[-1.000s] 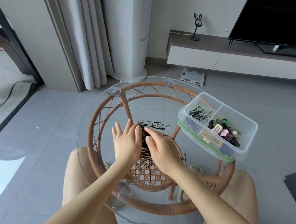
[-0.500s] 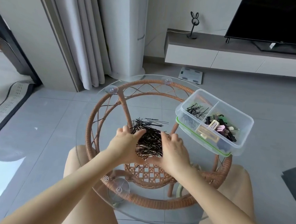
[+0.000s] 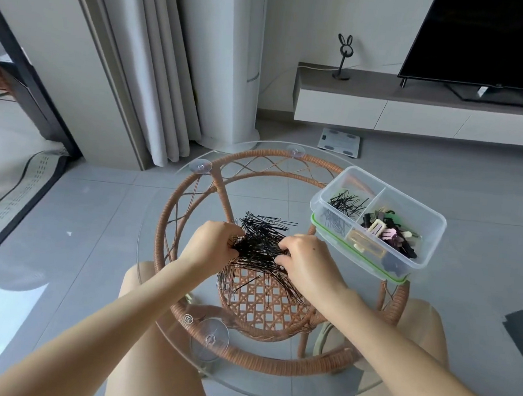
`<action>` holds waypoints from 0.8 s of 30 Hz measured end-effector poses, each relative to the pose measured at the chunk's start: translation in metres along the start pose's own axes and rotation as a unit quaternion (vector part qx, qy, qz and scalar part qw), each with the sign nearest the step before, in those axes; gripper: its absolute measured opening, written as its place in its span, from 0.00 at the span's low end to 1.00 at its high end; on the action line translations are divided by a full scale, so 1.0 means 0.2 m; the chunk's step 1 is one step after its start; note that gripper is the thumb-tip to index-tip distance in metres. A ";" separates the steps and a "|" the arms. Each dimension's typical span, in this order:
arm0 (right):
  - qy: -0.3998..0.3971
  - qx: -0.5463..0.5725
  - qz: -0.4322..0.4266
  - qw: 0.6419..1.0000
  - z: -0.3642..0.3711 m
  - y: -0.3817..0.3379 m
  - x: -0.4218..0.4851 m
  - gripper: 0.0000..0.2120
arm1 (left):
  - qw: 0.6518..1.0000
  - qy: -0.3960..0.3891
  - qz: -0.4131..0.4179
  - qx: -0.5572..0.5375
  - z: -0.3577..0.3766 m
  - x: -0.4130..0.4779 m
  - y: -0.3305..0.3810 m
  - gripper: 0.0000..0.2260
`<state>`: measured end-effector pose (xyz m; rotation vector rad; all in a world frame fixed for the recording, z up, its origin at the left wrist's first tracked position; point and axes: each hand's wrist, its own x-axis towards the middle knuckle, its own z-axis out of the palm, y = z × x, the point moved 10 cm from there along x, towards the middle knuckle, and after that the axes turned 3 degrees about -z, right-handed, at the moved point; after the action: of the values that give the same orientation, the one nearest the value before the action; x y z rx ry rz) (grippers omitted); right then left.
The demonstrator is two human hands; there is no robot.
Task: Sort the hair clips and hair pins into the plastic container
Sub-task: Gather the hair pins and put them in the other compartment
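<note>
A heap of black hair pins [image 3: 260, 242] lies on the round glass table top [image 3: 157, 271]. My left hand [image 3: 209, 245] grips the heap from its left side and my right hand [image 3: 306, 263] grips it from the right, fingers curled into the pins. Loose pins fan out below the hands. At the table's right stands a clear plastic container [image 3: 425, 245] with a divider. Its left compartment holds black hair pins [image 3: 345, 204]. Its right compartment holds several coloured hair clips [image 3: 384, 236].
The glass top rests on a rattan frame [image 3: 251, 361] with suction cups [image 3: 209, 339]. My knees show under the glass. Beyond lie grey floor tiles, a bathroom scale [image 3: 339, 141], curtains and a TV unit.
Both hands have gone from flat against the heap to curled round it, bunching the pins between them. The camera view has shifted slightly.
</note>
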<state>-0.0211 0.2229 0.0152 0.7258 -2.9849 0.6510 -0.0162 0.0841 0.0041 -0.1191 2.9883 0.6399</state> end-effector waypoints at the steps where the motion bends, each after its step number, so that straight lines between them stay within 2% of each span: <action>1: 0.003 0.010 0.008 1.000 -0.03 0.00 0.00 0.12 | 1.000 0.006 -0.004 0.001 -0.01 0.00 0.00 0.19; 8: 0.063 0.078 0.036 0.994 -0.32 -0.02 -0.03 0.14 | 0.999 0.026 -0.009 0.018 -0.10 0.01 0.03 0.11; 10: 0.077 0.090 0.037 0.992 -0.39 -0.02 -0.04 0.12 | 0.999 0.031 -0.007 0.018 -0.13 0.02 0.04 0.09; 13: 0.110 0.100 0.048 0.988 -0.52 0.04 -0.02 0.07 | 0.999 0.040 -0.007 0.011 -0.16 0.03 0.06 0.09; 16: 0.172 0.091 0.073 0.978 -0.66 0.17 0.01 0.12 | 0.999 0.041 -0.008 0.003 -0.17 0.04 0.08 0.10; 20: 0.212 0.070 0.155 0.962 -0.75 0.40 0.12 0.13 | 0.999 0.039 -0.009 0.004 -0.19 0.05 0.08 0.10; 24: 0.166 0.071 0.285 0.941 -0.64 0.61 0.24 0.09 | 0.999 0.041 -0.011 0.007 -0.22 0.04 0.09 0.08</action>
<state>-0.1308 0.3515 0.0895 -0.2613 -2.8241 0.8997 -0.0292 0.0817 0.0503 -0.1817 3.0636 0.6270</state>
